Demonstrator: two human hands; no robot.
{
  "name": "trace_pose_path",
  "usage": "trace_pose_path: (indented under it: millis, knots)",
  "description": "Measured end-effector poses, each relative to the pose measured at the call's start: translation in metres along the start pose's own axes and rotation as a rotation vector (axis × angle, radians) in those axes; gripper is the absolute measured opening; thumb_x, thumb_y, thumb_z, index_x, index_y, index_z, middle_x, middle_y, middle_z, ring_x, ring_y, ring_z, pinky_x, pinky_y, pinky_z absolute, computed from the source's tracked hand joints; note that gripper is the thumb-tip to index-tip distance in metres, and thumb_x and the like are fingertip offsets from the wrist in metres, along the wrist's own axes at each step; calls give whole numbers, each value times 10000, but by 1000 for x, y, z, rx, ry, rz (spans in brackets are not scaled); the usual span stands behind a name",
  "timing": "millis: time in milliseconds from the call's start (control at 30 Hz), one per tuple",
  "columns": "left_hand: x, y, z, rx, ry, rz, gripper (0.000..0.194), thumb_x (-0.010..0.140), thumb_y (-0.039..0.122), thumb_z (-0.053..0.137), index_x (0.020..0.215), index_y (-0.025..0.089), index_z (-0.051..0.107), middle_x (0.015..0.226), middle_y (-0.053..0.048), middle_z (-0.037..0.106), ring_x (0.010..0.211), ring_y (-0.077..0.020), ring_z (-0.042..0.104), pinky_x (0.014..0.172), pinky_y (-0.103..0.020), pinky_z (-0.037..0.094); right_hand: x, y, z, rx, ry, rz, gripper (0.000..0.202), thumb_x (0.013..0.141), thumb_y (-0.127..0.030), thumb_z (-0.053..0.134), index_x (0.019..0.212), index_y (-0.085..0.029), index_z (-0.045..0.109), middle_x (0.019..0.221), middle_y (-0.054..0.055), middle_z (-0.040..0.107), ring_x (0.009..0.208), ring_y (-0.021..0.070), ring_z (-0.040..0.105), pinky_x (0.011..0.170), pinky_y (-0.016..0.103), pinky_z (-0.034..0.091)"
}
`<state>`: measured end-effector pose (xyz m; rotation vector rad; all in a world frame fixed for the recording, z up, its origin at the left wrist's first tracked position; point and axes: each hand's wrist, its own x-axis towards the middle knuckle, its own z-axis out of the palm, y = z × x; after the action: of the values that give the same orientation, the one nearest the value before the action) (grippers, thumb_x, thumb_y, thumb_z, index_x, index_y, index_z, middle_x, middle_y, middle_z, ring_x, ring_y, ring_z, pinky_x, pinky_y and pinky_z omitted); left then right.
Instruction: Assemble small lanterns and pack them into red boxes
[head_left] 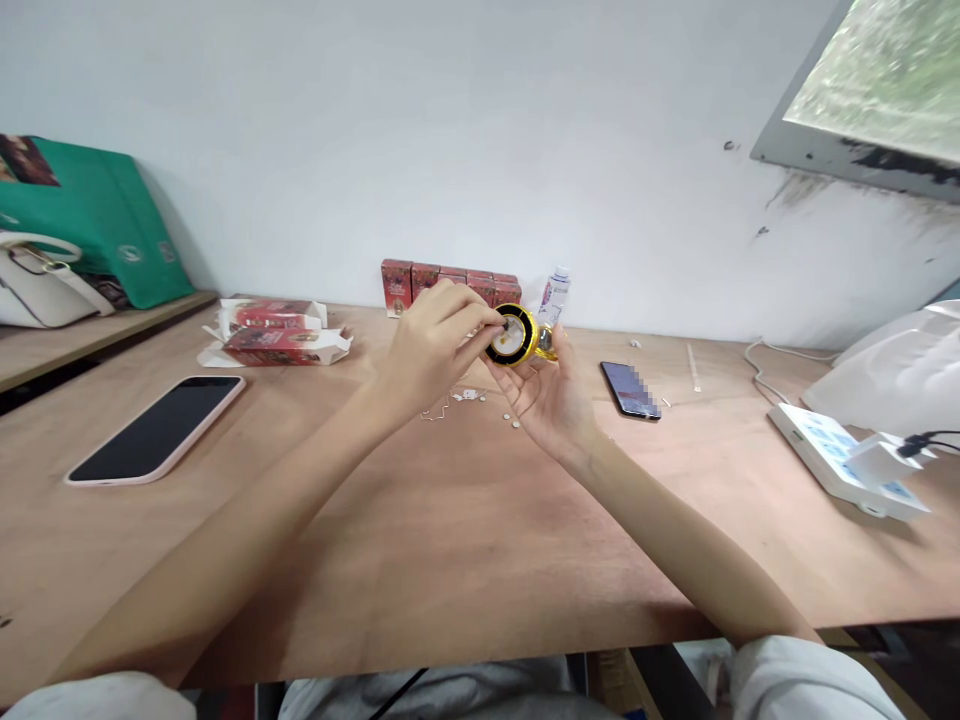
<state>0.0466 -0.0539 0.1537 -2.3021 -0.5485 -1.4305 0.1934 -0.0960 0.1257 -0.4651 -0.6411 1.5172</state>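
A round gold-rimmed object point(511, 336) with a black ring and a pale centre is raised above the table. My right hand point(551, 395) holds it from below and the right side, fingers wrapped under it. The fingertips of my left hand point(442, 335) are pinched together at its left part, touching near the centre. Whatever small dark piece may be between those fingertips is too small to make out. A shiny gold part point(546, 343) sits beside the ring, against my right hand. Small white bits point(469, 395) and round pieces point(515, 424) lie on the table below.
Red boxes point(397, 287) and a small bottle point(555, 295) stand by the wall. Opened red cartons point(281, 345) and a large phone point(157, 430) lie left. At right are a smaller phone point(630, 390), a power strip point(844, 460) and a white bag point(896, 370).
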Motion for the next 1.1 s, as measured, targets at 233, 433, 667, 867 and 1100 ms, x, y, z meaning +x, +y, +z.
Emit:
trace_pose_path:
  millis: [233,433,667,867,1100]
  knots:
    - [0,-9,-1,9,-38,58,138,882,264,509,841,201,624,814,-38,656,743,-149,547,662,-308,415,-2,1,2,-19,17,-2,450,824,-487,542,1158,-187,537,882,45,699,883,171,677,830,311,559]
    - [-1,-7,0,63,3,83,147,896,263,486,843,193,605,793,-38,636,720,-148,527,632,-299,381,-2,1,2,-23,-4,-8,446,824,-476,545,1174,-200,523,905,38,696,873,166,678,827,315,560]
    - [-2,-3,-1,197,12,106,179,911,274,456,829,182,586,764,-39,613,710,-154,508,613,-302,336,-3,1,2,-29,1,-7,452,814,-478,557,1158,-185,532,898,44,694,868,168,679,832,314,557]
    - [-2,1,-4,207,-15,63,162,896,262,467,801,178,568,756,-41,597,737,-168,512,629,-312,337,-3,0,3,-5,14,2,385,841,-461,525,1109,-186,564,842,26,698,821,143,677,786,271,569]
    - [-1,0,-3,188,-30,18,139,871,246,484,778,191,571,752,-36,596,733,-171,522,628,-319,342,-5,0,5,-8,15,-11,384,830,-465,543,1108,-202,572,832,18,700,797,132,675,796,266,564]
